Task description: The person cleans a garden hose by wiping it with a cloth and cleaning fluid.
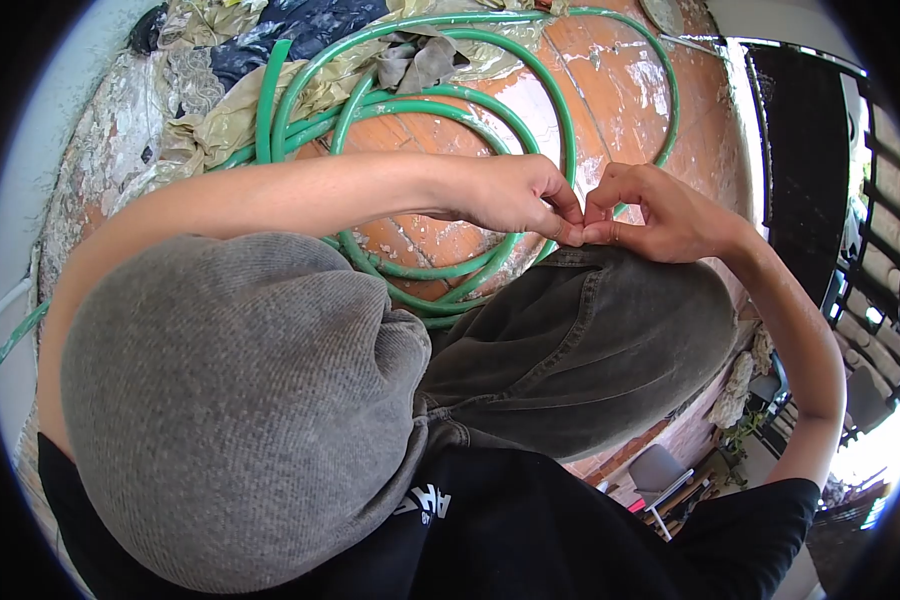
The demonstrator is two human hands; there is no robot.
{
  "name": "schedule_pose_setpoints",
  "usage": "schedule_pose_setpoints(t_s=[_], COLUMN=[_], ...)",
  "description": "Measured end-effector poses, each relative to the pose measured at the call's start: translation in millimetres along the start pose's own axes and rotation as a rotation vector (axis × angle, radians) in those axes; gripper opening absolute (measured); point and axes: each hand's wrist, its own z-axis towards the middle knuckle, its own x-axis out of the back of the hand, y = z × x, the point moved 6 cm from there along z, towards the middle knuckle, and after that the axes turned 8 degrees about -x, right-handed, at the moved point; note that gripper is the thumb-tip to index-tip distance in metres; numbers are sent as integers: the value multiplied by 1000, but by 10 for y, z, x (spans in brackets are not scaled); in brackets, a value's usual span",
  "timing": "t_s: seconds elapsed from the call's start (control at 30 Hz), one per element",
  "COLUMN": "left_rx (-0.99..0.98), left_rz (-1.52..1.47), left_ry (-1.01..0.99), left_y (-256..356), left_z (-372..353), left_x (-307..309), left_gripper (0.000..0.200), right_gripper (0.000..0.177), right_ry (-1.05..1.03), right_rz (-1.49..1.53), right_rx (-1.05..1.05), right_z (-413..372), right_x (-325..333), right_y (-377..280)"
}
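My left hand (523, 198) reaches in from the left with thumb and forefinger pinched together. My right hand (652, 212) comes from the right, also closed in a pinch. The fingertips of both hands meet just above the edge of the dark trouser leg (610, 350) over my bent right leg. Whatever lies between them is too small or too hidden to make out. Beyond and below the hands, a green hose (560, 110) lies in loose coils on the floor. My left knee, in grey ribbed cloth (220, 400), fills the lower left.
Orange floor tiles (620, 80) carry white splatters. Crumpled tan sheeting (235, 125) and dark blue plastic (295, 35) lie at the upper left, with a grey rag (425, 62) beside the hose. A dark slatted structure (880, 190) stands at the right. A grey chair (658, 470) appears lower right.
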Motion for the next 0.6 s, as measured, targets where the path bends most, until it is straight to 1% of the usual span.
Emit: schedule_pose_setpoints(t_s=[0.07, 0.2, 0.27, 0.33, 0.37, 0.43, 0.5, 0.53, 0.57, 0.6], left_rx=[9, 13, 19, 27, 35, 44, 130, 129, 161, 193], left_rz=[14, -4, -2, 7, 67, 131, 98, 105, 162, 217], left_ry=[-13, -23, -16, -11, 14, 42, 149, 150, 234, 317], left_y=[-1, -29, -51, -69, -80, -104, -167, -171, -184, -201], left_z=[4, 34, 29, 13, -1, -27, -76, -91, -123, -159], left_x=[9, -9, -2, 31, 71, 138, 264, 324, 455, 598], left_gripper=[28, 26, 25, 24, 22, 20, 17, 17, 17, 17], right_gripper=[27, 27, 26, 25, 25, 26, 26, 30, 34, 34], right_ry=[-54, -127, -51, -10, 28, 46, 68, 85, 103, 109], right_rz=[19, -13, -266, -318, -367, -365, -362, -319, -275, -278], right_rx=[-58, -117, 39, 66, 95, 73, 52, 31, 11, 14], right_z=[19, -8, -34, -2, 19, 61, 96, 120, 141, 160], right_x=[-10, 12, 9, -36, -60, -124, -147, -135, -109, -53], right_y=[20, -25, -135, -119, -116, -100, -64, -33, -11, -25])
